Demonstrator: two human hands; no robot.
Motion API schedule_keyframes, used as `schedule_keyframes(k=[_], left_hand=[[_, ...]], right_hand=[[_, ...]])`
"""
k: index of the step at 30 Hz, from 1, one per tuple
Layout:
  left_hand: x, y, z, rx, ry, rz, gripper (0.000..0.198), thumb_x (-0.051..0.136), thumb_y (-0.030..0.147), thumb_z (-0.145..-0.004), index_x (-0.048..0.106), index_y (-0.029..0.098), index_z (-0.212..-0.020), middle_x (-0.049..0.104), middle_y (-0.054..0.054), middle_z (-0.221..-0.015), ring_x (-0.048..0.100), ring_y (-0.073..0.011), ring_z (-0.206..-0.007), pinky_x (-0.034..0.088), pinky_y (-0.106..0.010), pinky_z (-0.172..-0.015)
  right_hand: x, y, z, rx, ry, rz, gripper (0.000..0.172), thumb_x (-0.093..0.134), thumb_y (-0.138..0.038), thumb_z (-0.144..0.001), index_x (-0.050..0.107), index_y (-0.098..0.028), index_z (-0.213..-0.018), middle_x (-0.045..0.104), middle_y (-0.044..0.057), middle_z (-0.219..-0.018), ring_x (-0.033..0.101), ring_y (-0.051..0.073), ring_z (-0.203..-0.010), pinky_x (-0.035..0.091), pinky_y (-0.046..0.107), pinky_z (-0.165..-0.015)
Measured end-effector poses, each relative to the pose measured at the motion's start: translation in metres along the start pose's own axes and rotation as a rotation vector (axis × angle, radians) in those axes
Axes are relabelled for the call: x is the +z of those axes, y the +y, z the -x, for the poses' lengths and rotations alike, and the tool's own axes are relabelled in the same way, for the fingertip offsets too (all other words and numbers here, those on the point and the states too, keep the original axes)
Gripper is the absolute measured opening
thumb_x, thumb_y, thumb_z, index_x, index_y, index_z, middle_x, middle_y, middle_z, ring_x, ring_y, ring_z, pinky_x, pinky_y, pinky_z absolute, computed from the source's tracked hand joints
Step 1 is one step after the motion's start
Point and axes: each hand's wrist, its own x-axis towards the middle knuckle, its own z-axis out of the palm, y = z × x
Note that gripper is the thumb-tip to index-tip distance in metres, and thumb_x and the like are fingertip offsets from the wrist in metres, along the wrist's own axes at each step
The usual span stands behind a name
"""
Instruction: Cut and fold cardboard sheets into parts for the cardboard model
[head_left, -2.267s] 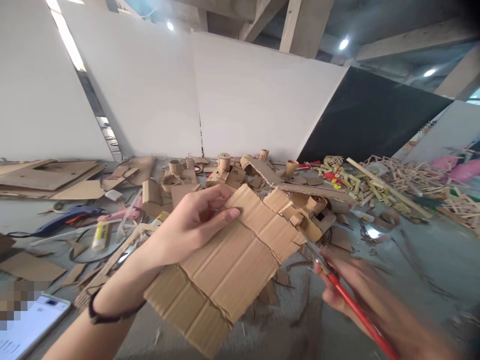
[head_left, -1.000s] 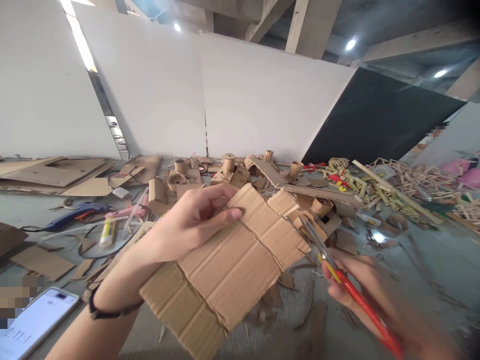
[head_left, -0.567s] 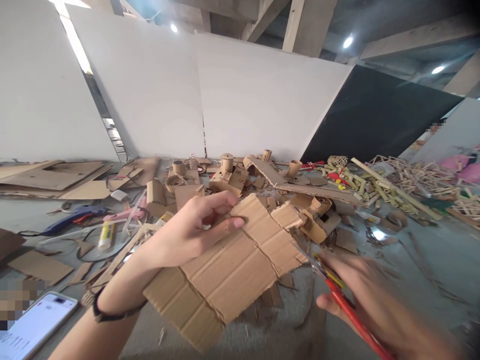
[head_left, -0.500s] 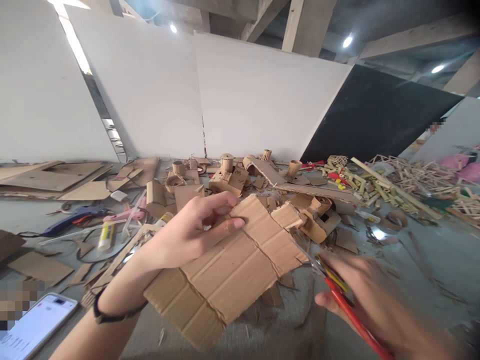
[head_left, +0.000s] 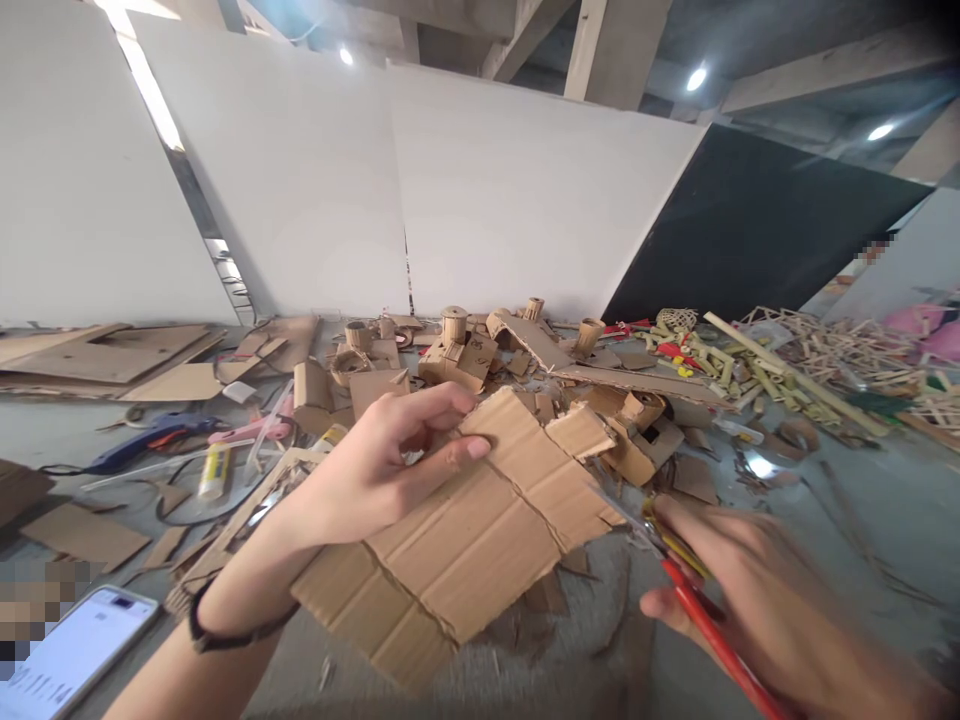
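My left hand [head_left: 375, 470] grips a flat piece of corrugated cardboard [head_left: 465, 530] by its upper left edge, thumb on top, and holds it tilted above the floor. My right hand [head_left: 757, 600] is closed around red-handled scissors [head_left: 697, 620]. The scissor blades point up-left and meet the cardboard's right edge. A partly cut flap [head_left: 581, 430] sticks up at the cardboard's upper right corner. A black band circles my left wrist.
A phone [head_left: 67, 655] lies at the lower left. A blue glue gun [head_left: 142, 442], a glue stick [head_left: 212, 472] and flat cardboard sheets [head_left: 112, 352] lie left. Cardboard models [head_left: 457, 350] and scraps crowd the middle; wooden sticks [head_left: 810, 370] pile up at right. White panels stand behind.
The scissors swung up off the cardboard, then came back down to its right edge. The cut flap at the upper right has lifted further. My left hand has kept its grip.
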Motion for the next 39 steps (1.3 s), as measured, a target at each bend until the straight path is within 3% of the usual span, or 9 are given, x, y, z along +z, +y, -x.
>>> schedule_keyframes(k=[4,9,15,21,25,29,34,39], left_hand=[[0.003,0.001,0.000,-0.005,-0.010,0.009,0.020,0.060,0.039,-0.100,0.065,0.021,-0.093,0.060,0.002,-0.069,0.047,-0.0116,-0.056,0.035,-0.027,-0.049],[0.007,-0.002,-0.001,0.030,0.048,0.057,0.009,0.064,0.031,-0.094,0.063,0.026,-0.087,0.048,0.005,-0.061,0.038,-0.0111,-0.051,0.029,-0.029,-0.045],[0.008,-0.003,-0.001,0.010,0.053,0.150,0.011,0.065,0.032,-0.094,0.064,0.022,-0.088,0.057,0.004,-0.069,0.045,-0.0104,-0.055,0.032,-0.027,-0.047],[0.007,-0.002,-0.002,-0.025,0.027,0.208,0.018,0.065,0.036,-0.097,0.062,0.021,-0.090,0.058,0.003,-0.068,0.047,-0.0117,-0.056,0.034,-0.026,-0.048],[0.009,-0.003,-0.001,-0.013,0.037,0.154,0.013,0.066,0.033,-0.094,0.063,0.022,-0.088,0.053,0.003,-0.065,0.042,-0.0115,-0.052,0.029,-0.027,-0.046],[0.014,-0.003,0.000,0.005,-0.027,0.157,0.017,0.062,0.036,-0.100,0.063,0.020,-0.093,0.050,0.004,-0.067,0.040,-0.0111,-0.055,0.028,-0.027,-0.048],[0.020,-0.004,-0.001,0.068,-0.095,0.173,0.022,0.061,0.033,-0.102,0.057,0.019,-0.086,0.039,0.007,-0.062,0.032,-0.0092,-0.055,0.028,-0.026,-0.052],[0.020,-0.006,-0.002,0.076,-0.085,0.167,0.020,0.061,0.031,-0.103,0.058,0.018,-0.087,0.040,0.007,-0.063,0.033,-0.0088,-0.055,0.027,-0.026,-0.051]], right_hand=[[-0.001,-0.004,0.001,-0.019,-0.072,0.078,0.030,0.068,-0.056,-0.093,0.061,-0.027,-0.088,0.071,0.002,-0.068,0.070,0.029,-0.060,0.047,0.037,-0.057],[0.004,0.002,0.004,-0.150,0.055,0.119,0.035,0.067,-0.059,-0.095,0.056,-0.028,-0.082,0.067,-0.001,-0.062,0.066,0.024,-0.051,0.042,0.034,-0.052],[0.006,0.006,0.003,-0.298,0.253,0.106,0.043,0.063,-0.063,-0.098,0.050,-0.028,-0.077,0.056,-0.007,-0.053,0.056,0.015,-0.043,0.038,0.029,-0.048],[0.008,0.006,-0.001,-0.328,0.336,0.076,0.044,0.067,-0.060,-0.097,0.048,-0.027,-0.074,0.050,-0.008,-0.049,0.048,0.012,-0.040,0.034,0.027,-0.047],[0.007,0.008,0.006,-0.273,0.281,0.078,0.041,0.069,-0.060,-0.095,0.054,-0.026,-0.078,0.057,-0.006,-0.052,0.056,0.015,-0.044,0.039,0.028,-0.050],[0.002,0.003,0.013,-0.202,0.172,0.080,0.034,0.071,-0.057,-0.093,0.057,-0.028,-0.083,0.064,-0.004,-0.058,0.065,0.021,-0.048,0.045,0.031,-0.049],[-0.005,-0.008,0.014,-0.165,0.155,0.081,0.035,0.083,-0.052,-0.082,0.059,-0.029,-0.091,0.067,-0.004,-0.061,0.065,0.022,-0.047,0.046,0.031,-0.045],[-0.003,-0.009,0.012,-0.187,0.172,0.088,0.033,0.077,-0.052,-0.088,0.056,-0.028,-0.081,0.064,-0.003,-0.055,0.060,0.020,-0.043,0.043,0.032,-0.044]])
